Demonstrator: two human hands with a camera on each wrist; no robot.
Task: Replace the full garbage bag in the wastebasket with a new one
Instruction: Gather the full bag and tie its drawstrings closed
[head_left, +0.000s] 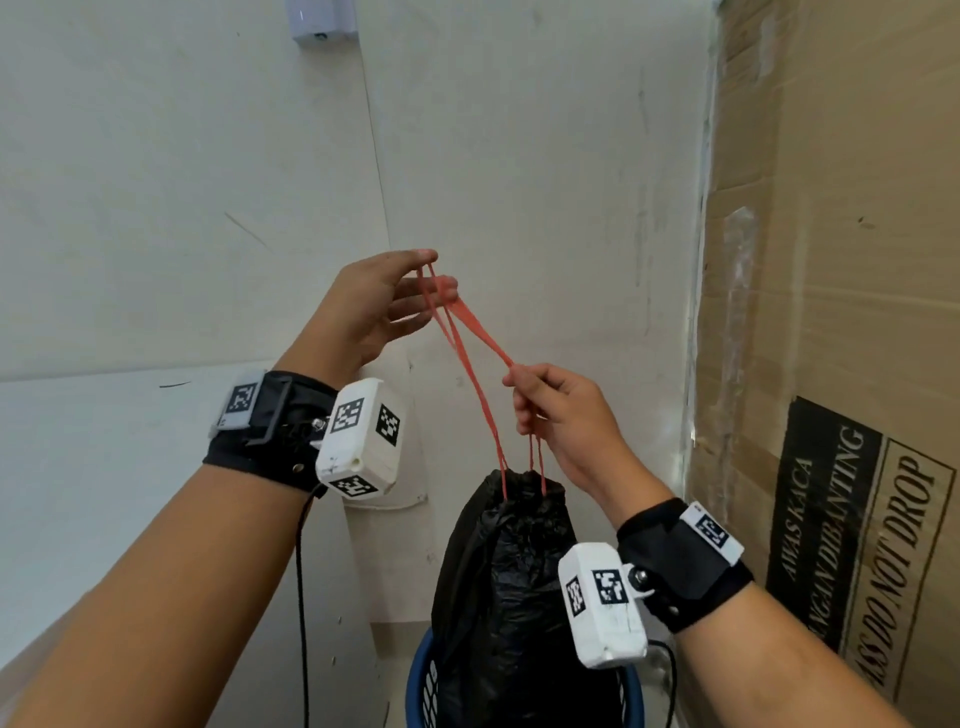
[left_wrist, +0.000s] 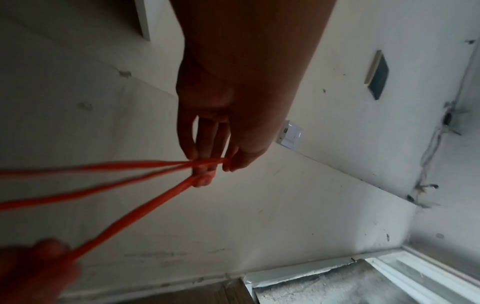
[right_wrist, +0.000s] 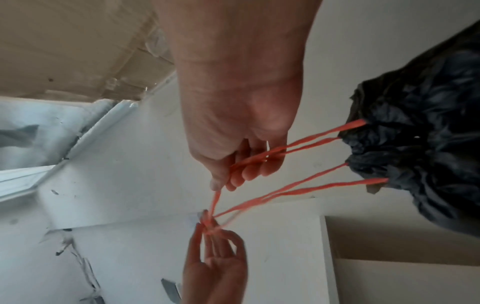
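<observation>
- right hand (head_left: 561, 415) pinches red drawstring (head_left: 467, 358); left hand (head_left: 374, 306) above it, loop hooked on fingertips
- black bag (head_left: 509, 571) below both hands, in blue wastebasket (head_left: 418, 680)
- risk: loop slips off left fingertips, knot fails

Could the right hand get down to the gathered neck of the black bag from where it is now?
Probably yes. The right hand sits just above the black bag, with only the red drawstrings between them. But it pinches those drawstrings, which the left hand also holds, so it would have to let go first.
</observation>
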